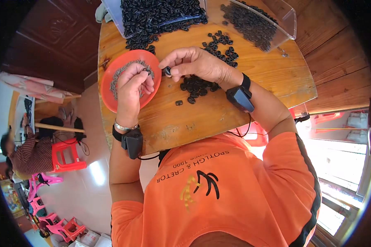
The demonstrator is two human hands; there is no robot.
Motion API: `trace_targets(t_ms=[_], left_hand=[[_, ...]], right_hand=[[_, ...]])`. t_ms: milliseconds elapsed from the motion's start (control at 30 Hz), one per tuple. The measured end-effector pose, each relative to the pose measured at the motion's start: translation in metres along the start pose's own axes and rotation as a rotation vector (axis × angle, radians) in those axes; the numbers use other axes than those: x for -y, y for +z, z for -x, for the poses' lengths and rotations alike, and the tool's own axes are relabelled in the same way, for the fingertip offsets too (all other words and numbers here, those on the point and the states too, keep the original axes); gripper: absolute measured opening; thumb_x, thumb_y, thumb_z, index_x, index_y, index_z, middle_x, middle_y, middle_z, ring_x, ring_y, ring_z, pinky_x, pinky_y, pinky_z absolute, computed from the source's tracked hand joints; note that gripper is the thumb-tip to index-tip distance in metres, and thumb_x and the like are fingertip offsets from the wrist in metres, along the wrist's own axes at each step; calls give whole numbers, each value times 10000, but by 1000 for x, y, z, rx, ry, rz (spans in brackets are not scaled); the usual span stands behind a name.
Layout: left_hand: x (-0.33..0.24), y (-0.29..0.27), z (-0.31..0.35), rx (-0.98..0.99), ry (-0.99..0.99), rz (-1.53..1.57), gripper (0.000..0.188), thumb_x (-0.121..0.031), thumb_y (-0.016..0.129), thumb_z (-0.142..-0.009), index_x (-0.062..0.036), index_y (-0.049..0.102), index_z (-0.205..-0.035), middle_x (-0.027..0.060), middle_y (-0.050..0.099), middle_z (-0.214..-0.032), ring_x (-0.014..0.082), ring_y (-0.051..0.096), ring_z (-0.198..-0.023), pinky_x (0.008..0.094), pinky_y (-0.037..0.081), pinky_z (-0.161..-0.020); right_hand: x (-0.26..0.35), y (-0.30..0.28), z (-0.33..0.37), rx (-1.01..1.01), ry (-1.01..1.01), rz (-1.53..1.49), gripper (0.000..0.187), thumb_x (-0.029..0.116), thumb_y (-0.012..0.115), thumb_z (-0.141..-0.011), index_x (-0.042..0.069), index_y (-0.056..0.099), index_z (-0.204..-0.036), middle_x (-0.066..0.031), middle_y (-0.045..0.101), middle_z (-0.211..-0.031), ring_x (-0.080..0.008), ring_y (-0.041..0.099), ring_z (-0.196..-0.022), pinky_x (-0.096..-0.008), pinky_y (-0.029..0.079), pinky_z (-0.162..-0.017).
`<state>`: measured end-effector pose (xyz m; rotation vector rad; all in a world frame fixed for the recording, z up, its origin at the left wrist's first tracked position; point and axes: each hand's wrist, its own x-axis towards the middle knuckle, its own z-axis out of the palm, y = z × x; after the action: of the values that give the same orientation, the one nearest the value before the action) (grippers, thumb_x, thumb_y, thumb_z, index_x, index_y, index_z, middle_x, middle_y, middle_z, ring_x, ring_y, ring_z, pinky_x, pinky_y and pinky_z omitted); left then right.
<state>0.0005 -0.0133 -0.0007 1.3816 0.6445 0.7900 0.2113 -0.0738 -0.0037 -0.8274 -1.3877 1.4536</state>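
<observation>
Head view, looking down over an orange shirt point(218, 193) at a round wooden table point(243, 103). Right hand point(198, 64): thumb and forefinger pressed together on one small black piece point(167, 71), held just above the wood. Left hand point(134, 84): fingertips pinched on something small and dark at the thumb tip; too small to tell what it is. The two pinches sit close together, nearly touching, the left one over the near edge of an orange plate point(111, 74).

Under and behind the left hand, the plate carries a curved line of small grey bits point(123, 68). Just below the right hand lies a loose pile of black pieces point(196, 86), with one stray point(179, 103) a little nearer the person. Beyond the right knuckles, more black pieces are scattered point(220, 43) across the wood.

Farther out, at the far edge of the table, two clear bins: the one beyond the left hand point(115, 20) is heaped with black pieces that spill onto the table; the one beyond the right hand point(286, 22) holds a shallower layer of darker grey pieces.

Both wrists wear a black strapped box, left point(132, 142) and right point(240, 98), each with a thin cable. The left wrist also has a silver bangle point(123, 127).

Well off to the left, another person point(29, 154) sits by a red plastic chair point(66, 156).
</observation>
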Motion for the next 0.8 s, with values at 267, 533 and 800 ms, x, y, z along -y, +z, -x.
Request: trace_targets(t_ms=[267,533,800], left_hand=[[-1,-1,0,-12,-2,-1,123,-126,469,-863,-42,524,-792,33,561,-679,86,519,-582,195,408,-522],[-2,2,1,11,-22,-40,119,-130,480,-862,-43,528,-797,26,560,-685,78,516,-589,195,407,-524],[6,17,5,118,-61,-48,121,-145,494,-884,-42,532,-832,25,573,-719,69,519,-606,188,402,-545]], right_hand=[[-3,-2,1,37,-9,-172,261,96,607,-855,39,585,-1108,-12,615,-866,-85,592,-775,-219,494,-724],[-14,4,-5,-178,-20,-124,193,98,670,-816,12,595,-971,-32,633,-807,-97,600,-686,-222,504,-671],[-23,20,-8,-348,-67,-220,145,124,657,-832,26,619,-932,-35,654,-830,-71,590,-693,-189,477,-647]])
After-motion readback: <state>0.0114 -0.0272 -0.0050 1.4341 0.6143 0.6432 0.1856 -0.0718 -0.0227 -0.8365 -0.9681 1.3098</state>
